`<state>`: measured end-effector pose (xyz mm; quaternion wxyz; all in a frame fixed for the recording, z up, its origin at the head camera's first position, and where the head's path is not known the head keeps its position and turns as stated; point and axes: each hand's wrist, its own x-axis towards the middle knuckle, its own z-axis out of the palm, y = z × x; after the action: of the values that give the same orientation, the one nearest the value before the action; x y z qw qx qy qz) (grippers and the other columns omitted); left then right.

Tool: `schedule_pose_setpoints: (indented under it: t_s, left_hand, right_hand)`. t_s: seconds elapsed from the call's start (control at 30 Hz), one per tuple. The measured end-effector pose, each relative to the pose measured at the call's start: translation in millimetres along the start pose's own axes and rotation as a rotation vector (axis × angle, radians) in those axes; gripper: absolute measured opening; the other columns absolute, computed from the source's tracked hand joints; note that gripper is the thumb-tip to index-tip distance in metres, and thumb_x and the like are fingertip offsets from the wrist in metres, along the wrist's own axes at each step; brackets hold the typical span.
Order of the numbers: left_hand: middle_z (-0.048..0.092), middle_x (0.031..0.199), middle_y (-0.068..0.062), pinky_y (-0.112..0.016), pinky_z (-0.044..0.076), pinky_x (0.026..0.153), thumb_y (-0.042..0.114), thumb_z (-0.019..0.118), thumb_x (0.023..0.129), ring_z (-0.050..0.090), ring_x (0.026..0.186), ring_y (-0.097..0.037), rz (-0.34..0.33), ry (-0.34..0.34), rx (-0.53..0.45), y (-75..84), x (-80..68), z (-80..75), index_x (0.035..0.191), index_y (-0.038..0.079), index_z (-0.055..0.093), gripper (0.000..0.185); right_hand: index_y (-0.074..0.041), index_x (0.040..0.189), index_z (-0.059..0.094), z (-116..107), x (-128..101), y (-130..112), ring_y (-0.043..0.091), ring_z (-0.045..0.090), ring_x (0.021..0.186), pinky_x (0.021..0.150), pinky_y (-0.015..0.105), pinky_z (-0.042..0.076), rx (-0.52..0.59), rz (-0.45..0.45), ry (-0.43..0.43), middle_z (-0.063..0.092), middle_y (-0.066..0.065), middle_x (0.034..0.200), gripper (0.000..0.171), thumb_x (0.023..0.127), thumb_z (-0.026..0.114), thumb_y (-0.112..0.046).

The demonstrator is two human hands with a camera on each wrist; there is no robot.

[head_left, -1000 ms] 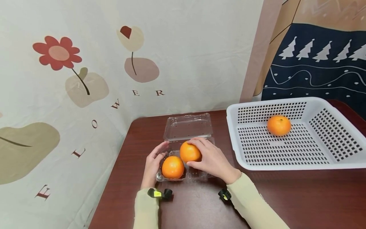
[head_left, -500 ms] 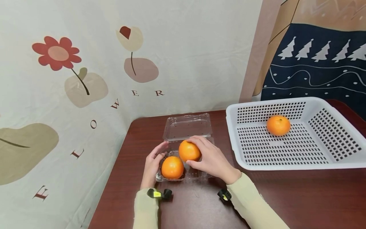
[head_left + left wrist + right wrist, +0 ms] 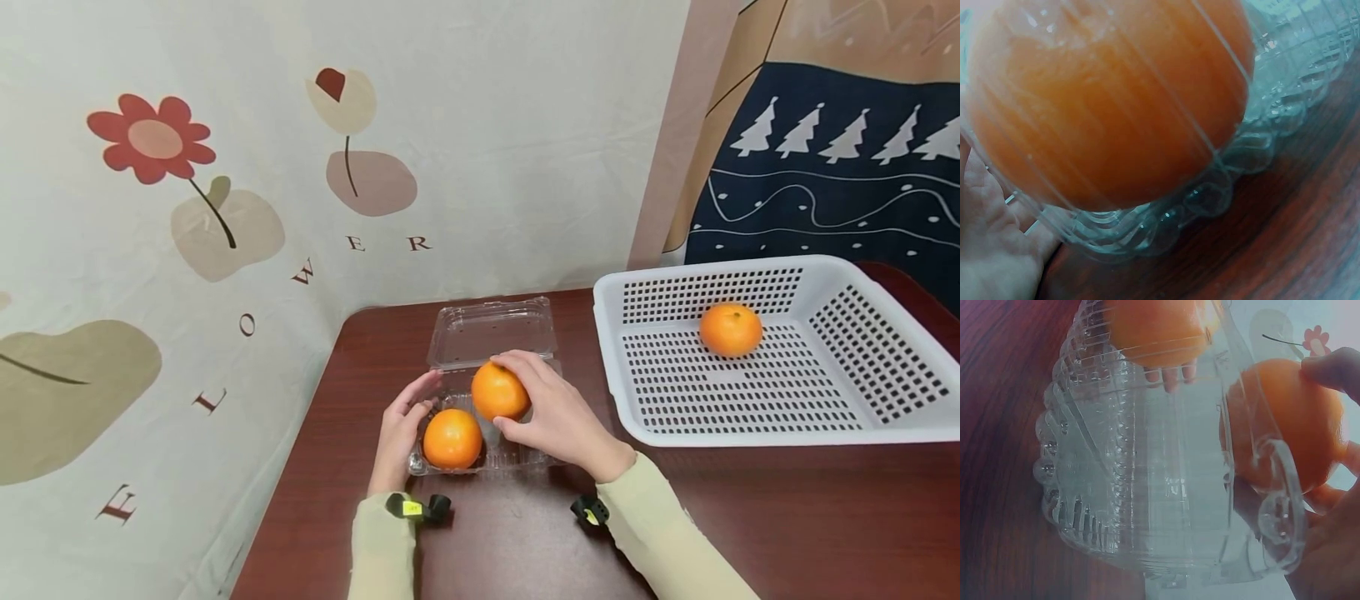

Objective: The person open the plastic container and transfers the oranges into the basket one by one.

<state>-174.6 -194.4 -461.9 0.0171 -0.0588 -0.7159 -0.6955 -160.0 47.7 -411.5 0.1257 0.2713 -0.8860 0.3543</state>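
My right hand (image 3: 558, 408) grips an orange (image 3: 498, 392) between thumb and fingers, above the right part of a clear plastic clamshell box (image 3: 517, 457). In the right wrist view this orange (image 3: 1291, 425) stands up near the box's rim, with fingertips round its far side. A second orange (image 3: 453, 439) sits in the left part of the box. My left hand (image 3: 397, 437) rests along the box's left side, fingers fairly straight and pointing forward. Through the clear wall, the left wrist view shows the seated orange (image 3: 1110, 106) close up, with the palm (image 3: 997, 244) beside the box.
The box's lid (image 3: 491, 332) lies folded back towards the wall. To the right stands a white perforated basket (image 3: 622, 400) with one orange (image 3: 731, 329) in it. A printed cloth (image 3: 510, 125) hangs behind the dark wooden table (image 3: 510, 542).
My right hand has raised its orange slightly. The left hand, the other oranges and the box stay where they were.
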Motion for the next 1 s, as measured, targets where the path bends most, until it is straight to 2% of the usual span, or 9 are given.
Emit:
schedule_pose_setpoints:
  t_s: [0.33, 0.57, 0.7, 1.0]
  left_hand:
    - [0.050, 0.127, -0.010, -0.035, 0.035, 0.098, -0.005, 0.038, 0.089, 0.043, 0.119, -0.026, 0.001, 0.014, -0.015, -0.3, 1.2, 1.6, 0.126, 0.005, 0.049, 0.040]
    - [0.049, 0.128, -0.012, -0.041, 0.033, 0.099, -0.004, 0.039, 0.089, 0.042, 0.119, -0.027, -0.002, 0.013, -0.015, -0.1, 0.5, 1.1, 0.126, 0.005, 0.049, 0.039]
    - [0.048, 0.129, -0.013, -0.040, 0.033, 0.099, -0.005, 0.038, 0.089, 0.042, 0.119, -0.027, 0.004, 0.012, -0.017, -0.9, 0.3, 0.7, 0.126, 0.004, 0.049, 0.039]
    - [0.050, 0.128, -0.006, -0.029, 0.037, 0.096, -0.001, 0.039, 0.091, 0.044, 0.118, -0.022, 0.012, 0.005, -0.001, -12.8, 4.8, -3.9, 0.127, 0.010, 0.050, 0.039]
  right_hand:
    - [-0.028, 0.128, 0.040, -3, 0, 1, 0.011, 0.044, 0.109, 0.080, 0.036, 0.045, 0.017, 0.001, -0.005, 0.037, -0.008, 0.131, 0.064, 0.072, 0.065, -0.044]
    - [-0.033, 0.125, 0.040, -4, 0, 2, 0.002, 0.045, 0.100, 0.077, 0.031, 0.046, 0.038, 0.016, 0.004, 0.038, -0.019, 0.124, 0.063, 0.070, 0.066, -0.050]
    - [-0.034, 0.124, 0.040, -4, 0, 3, 0.001, 0.046, 0.096, 0.075, 0.030, 0.046, 0.053, 0.027, 0.005, 0.038, -0.020, 0.122, 0.063, 0.069, 0.067, -0.052]
    - [-0.035, 0.123, 0.041, -5, 0, 4, 0.003, 0.049, 0.092, 0.074, 0.030, 0.046, 0.079, 0.049, 0.006, 0.039, -0.019, 0.121, 0.063, 0.069, 0.066, -0.054]
